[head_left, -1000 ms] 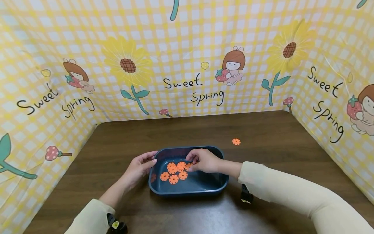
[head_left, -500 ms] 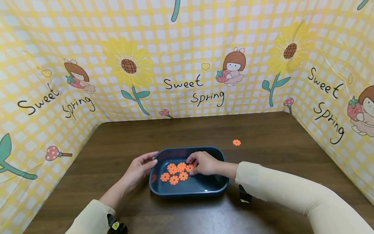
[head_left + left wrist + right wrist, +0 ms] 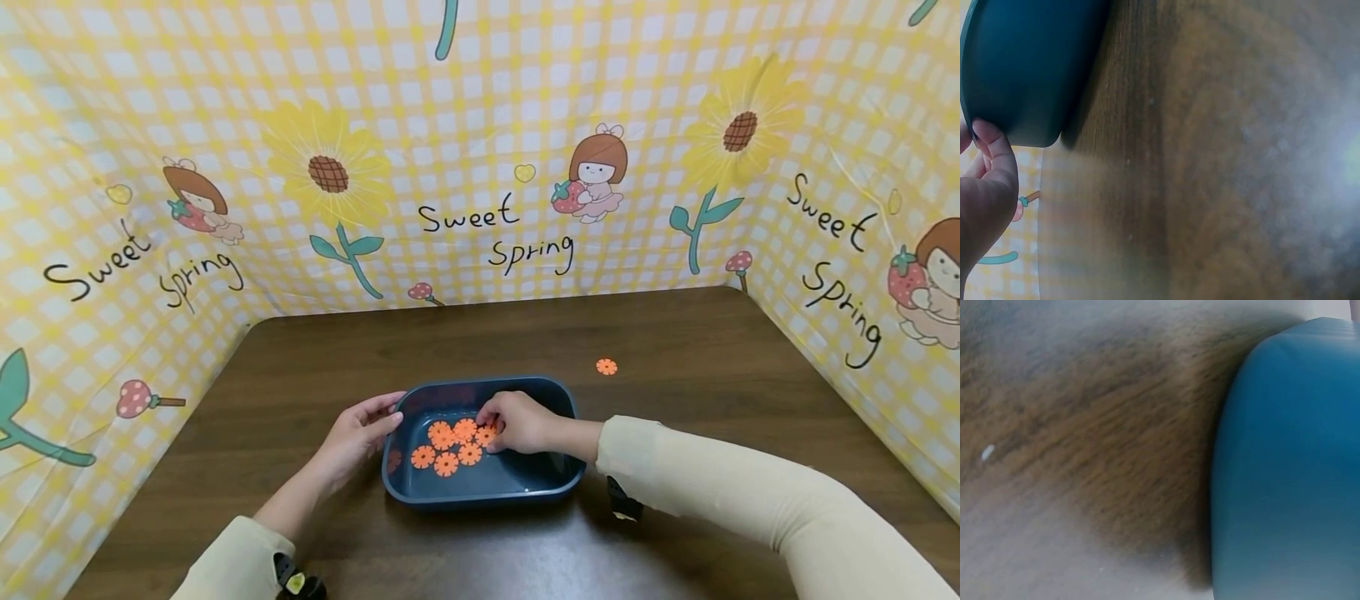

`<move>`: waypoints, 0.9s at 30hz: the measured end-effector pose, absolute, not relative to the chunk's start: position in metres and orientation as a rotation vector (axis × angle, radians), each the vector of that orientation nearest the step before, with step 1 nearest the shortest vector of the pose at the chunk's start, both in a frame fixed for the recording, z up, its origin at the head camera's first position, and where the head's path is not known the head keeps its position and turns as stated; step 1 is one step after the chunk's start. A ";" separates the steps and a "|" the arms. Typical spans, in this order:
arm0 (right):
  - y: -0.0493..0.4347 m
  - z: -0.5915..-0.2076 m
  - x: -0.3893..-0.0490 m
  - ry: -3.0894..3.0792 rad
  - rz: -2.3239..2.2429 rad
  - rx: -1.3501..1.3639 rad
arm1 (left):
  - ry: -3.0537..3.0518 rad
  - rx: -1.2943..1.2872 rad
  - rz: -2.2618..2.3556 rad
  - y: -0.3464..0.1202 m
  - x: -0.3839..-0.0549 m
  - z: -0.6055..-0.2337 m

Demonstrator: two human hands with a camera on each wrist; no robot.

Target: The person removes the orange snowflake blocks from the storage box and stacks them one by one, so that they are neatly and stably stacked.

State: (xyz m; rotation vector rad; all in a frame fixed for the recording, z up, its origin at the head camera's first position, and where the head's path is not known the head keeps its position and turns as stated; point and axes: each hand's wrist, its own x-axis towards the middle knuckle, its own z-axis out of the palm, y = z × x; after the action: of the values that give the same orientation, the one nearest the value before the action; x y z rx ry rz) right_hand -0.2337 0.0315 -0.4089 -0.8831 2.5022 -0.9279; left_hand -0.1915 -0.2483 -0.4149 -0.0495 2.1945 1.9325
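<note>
A dark blue rectangular tray (image 3: 517,483) stands on the table in front of me. My left hand (image 3: 360,433) grips its left end, thumb over the rim and fingers outside; the left wrist view shows the thumb (image 3: 991,134) at the tray's corner. Several orange notched discs (image 3: 446,464), like flower-shaped building pieces, lie grouped in the tray's left half, some overlapping. Reaching in over the right end, my right hand (image 3: 525,422) has thumb and fingertips around the rightmost orange disc (image 3: 485,436) of the group. The right wrist view shows only the tray's outer wall (image 3: 1291,469).
One more orange disc (image 3: 607,367) lies on the brown wooden table (image 3: 337,350), behind the tray to the right. A yellow checked cloth (image 3: 465,150) with printed flowers and figures walls the table at the back and both sides.
My right hand has come slightly down and its forearm a little left; more of the disc at its fingertips shows. The left hand and tray stay put.
</note>
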 end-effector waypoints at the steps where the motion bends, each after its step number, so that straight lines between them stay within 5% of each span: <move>1: 0.031 -0.409 -0.234 2.503 -0.924 -0.885 | 2.196 -0.051 1.931 -0.248 -0.192 -0.415; 27: 0.041 -0.396 -0.236 2.502 -0.959 -1.002 | 2.186 -0.035 1.948 -0.249 -0.191 -0.415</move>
State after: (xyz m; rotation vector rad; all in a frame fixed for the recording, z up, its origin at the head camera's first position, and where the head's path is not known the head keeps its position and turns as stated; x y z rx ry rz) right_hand -0.2357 0.0407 -0.3962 -1.0023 2.5020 -0.9590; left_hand -0.1907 -0.2485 -0.4149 -0.0348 2.1865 1.9482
